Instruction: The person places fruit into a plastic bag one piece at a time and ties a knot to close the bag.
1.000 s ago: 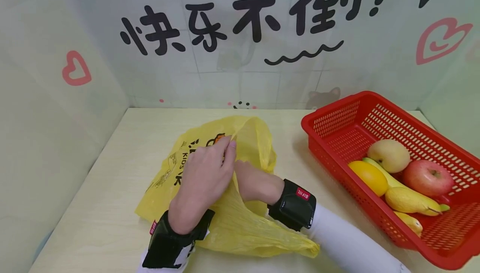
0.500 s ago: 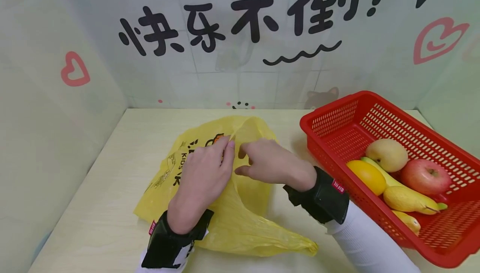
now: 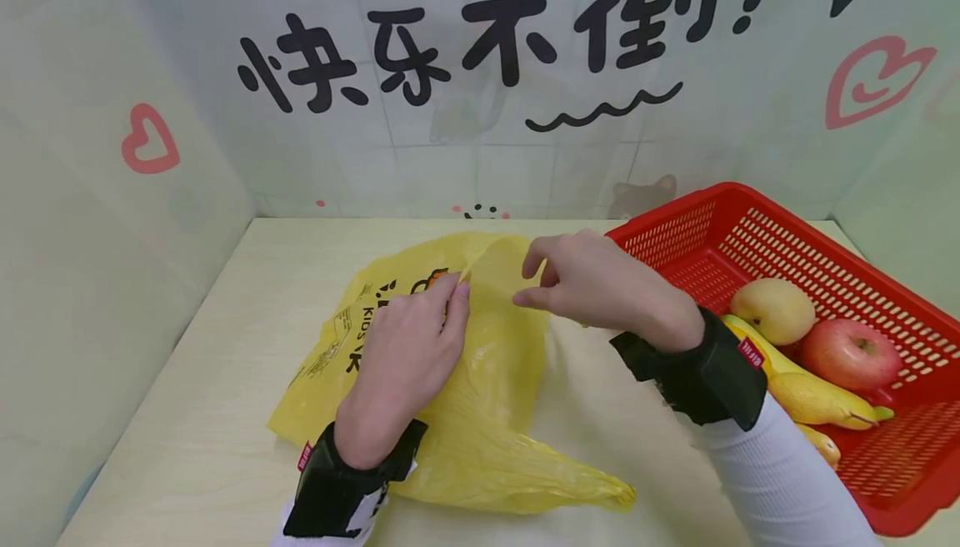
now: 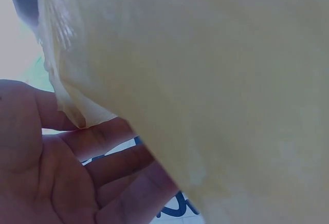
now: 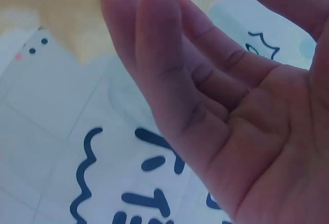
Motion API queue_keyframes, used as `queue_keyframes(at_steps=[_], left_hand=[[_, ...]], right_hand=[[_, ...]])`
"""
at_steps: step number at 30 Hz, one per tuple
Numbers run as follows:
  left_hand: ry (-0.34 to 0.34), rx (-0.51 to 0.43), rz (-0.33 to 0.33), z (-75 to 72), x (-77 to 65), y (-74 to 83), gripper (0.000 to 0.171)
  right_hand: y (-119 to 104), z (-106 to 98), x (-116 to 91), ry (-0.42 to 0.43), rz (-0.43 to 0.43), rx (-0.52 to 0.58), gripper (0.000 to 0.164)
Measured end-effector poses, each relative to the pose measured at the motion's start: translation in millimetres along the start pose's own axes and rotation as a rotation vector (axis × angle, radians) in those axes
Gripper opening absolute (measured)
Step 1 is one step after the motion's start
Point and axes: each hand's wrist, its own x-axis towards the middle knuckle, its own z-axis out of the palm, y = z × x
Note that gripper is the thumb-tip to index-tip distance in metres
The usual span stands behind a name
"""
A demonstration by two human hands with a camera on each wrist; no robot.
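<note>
A yellow plastic bag (image 3: 480,414) with black print lies on the table, its mouth held up at the middle. My left hand (image 3: 408,347) pinches the bag's rim between thumb and fingers; in the left wrist view the bag's film (image 4: 231,90) fills most of the picture, with the left palm (image 4: 31,157) at the lower left. My right hand (image 3: 600,280) hovers between the bag and the red basket, fingers loosely bent with nothing between them. In the right wrist view that hand's fingers (image 5: 164,70) and thumb stand apart.
To the right, the red plastic basket (image 3: 690,255) holds a pale round fruit (image 3: 772,311), an apple (image 3: 851,355) and several yellow fruits (image 3: 817,401). A patterned wall sheet (image 3: 480,172) with large black characters stands behind the table (image 3: 217,363).
My right hand has come out of the bag's mouth and moved up and right toward the basket. The left hand keeps its pinch on the rim.
</note>
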Motion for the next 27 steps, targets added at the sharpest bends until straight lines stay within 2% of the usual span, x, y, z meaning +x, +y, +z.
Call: queue_keyframes(at_steps=[6,19,23,27], left_hand=[[0.008,-0.014,-0.010,0.0,-0.7,-0.1,0.037],[-0.001,-0.018,-0.002,1.9,-0.5,1.0,0.035],[-0.001,-0.017,-0.001,2.7,-0.3,0.7,0.036],[-0.001,-0.012,-0.003,3.4,-0.1,0.7,0.037]], right_hand=[[21.1,-19.3,-10.9,0.038,0.045,0.009,0.034],[85.0,-40.7,-28.8,0.027,0.205,-0.088,0.047],[107.1,-46.0,-31.4,0.037,0.212,-0.124,0.046],[128.0,-49.0,-33.6,0.010,0.217,-0.141,0.046]])
